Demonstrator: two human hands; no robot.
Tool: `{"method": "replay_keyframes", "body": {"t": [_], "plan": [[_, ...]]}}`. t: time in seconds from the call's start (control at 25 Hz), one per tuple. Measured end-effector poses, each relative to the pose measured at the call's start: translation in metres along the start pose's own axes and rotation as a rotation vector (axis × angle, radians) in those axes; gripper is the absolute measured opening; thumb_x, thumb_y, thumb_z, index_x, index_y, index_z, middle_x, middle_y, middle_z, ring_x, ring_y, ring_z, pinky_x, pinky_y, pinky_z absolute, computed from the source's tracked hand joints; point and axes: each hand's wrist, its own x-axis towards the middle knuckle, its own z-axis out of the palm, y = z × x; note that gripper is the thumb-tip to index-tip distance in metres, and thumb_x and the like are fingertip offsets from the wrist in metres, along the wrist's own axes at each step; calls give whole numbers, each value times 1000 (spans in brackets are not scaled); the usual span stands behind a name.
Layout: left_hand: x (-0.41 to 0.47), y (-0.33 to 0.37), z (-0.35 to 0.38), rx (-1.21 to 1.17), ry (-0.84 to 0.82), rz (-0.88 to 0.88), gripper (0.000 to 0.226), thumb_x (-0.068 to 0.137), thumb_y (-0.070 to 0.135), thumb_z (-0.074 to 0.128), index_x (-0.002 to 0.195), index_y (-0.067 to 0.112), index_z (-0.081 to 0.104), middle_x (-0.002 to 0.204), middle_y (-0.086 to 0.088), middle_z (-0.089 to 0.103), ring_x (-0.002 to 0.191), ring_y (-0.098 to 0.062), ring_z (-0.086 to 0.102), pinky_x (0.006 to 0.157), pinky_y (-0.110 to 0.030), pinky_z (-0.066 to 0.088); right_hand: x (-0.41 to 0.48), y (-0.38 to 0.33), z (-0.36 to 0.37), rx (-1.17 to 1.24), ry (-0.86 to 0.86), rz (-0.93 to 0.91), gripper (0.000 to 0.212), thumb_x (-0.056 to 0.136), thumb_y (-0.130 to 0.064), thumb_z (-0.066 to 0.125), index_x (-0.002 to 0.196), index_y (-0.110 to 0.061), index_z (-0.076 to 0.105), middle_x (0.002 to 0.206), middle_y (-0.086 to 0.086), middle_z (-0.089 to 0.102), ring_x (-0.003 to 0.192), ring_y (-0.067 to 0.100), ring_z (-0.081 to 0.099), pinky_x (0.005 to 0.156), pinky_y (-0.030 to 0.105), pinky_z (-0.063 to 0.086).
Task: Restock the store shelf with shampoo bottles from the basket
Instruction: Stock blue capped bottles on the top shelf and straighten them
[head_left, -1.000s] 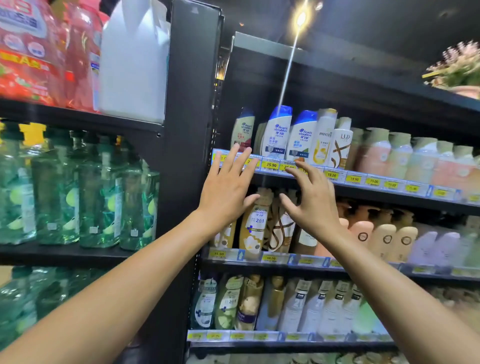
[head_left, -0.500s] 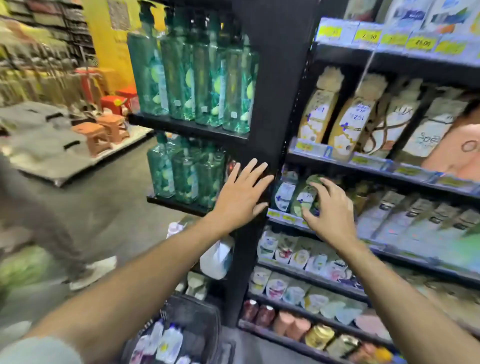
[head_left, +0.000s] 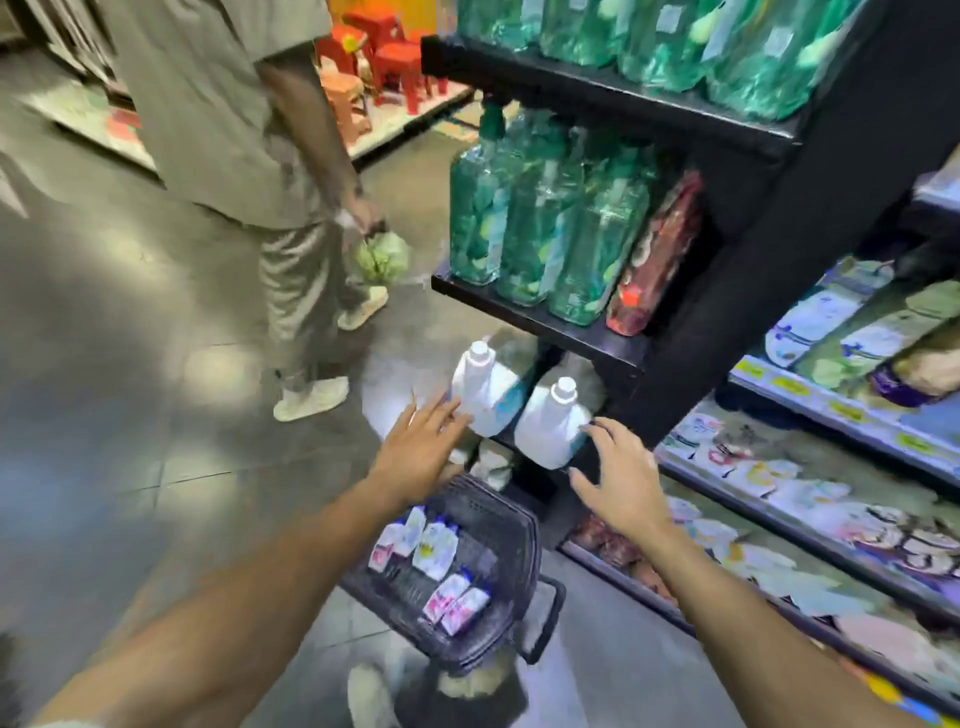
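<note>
Head view, the only one we have. Our left hand (head_left: 423, 447) and right hand (head_left: 623, 478) are both stretched out in front, above the basket (head_left: 521, 525). The left fingers (head_left: 441, 415) are straight and spread and hold nothing. The right fingers (head_left: 597, 431) are spread with a slight bend and are also empty.

Neither hand touches the basket. The left fingertips overlap a white jug (head_left: 485, 395) on the low end shelf, but we cannot tell if they touch it. A second white jug (head_left: 550, 421) sits just beside the first.

The basket is dark and stands on the floor (head_left: 130, 415) at the foot of the rack. The shampoo bottles (head_left: 435, 551) lie inside it, several small white ones with coloured labels. They are too blurred for an exact count.

The store shelf (head_left: 810, 395) runs off to the right, with yellow price tags along its edge and packed rows of goods. Green bottles (head_left: 540, 223) and a red pouch (head_left: 654, 260) fill the end rack above the jugs. Another person (head_left: 234, 130) walks past on the left carrying a green bag (head_left: 382, 257).

Progress: we judge the task is somewhere mid-run. The basket still holds bottles and no bottle is in hand. How many already went onto the shelf, we cannot tell. Every bottle in the basket still has to be picked up and shelved. The next move is likely a reach down into the basket.
</note>
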Motion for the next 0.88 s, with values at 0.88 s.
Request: {"method": "replay_keyframes", "body": {"t": [0.88], "plan": [[-26,-85,450,-406,-622,-414,80,97,47,64,159,13,26,166,-11,28,157,-32,17,128,-45,18,71,17,455,166,-741,112,60,81,-34,60,134,-6,58,128,16,58,121,38,57,106,43,44]]}}
